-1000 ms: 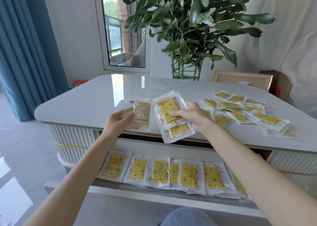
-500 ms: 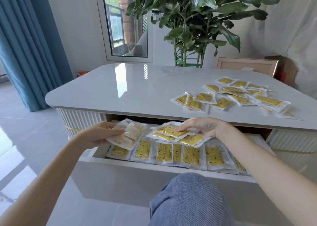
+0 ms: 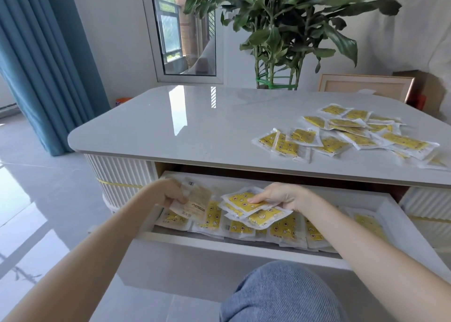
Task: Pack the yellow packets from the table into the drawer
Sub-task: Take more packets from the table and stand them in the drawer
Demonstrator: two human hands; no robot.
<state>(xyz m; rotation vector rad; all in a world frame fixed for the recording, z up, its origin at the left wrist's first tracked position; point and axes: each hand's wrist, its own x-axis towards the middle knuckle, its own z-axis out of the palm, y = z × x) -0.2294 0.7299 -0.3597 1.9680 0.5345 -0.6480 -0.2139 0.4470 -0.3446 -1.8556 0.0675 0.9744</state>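
Inside the open drawer (image 3: pixel 268 244), directly above its laid row (image 3: pixel 285 226), the right hand (image 3: pixel 285 197) grips perhaps three yellow packets (image 3: pixel 244 202) and the left hand (image 3: pixel 170 192) clasps one pale-backed packet (image 3: pixel 197 203).

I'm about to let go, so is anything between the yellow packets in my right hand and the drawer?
Nothing visible blocks them. The drawer is open, and the yellow packets in the right hand hang over the row of packets already lying inside. The left hand holds a pale packet off to the side.
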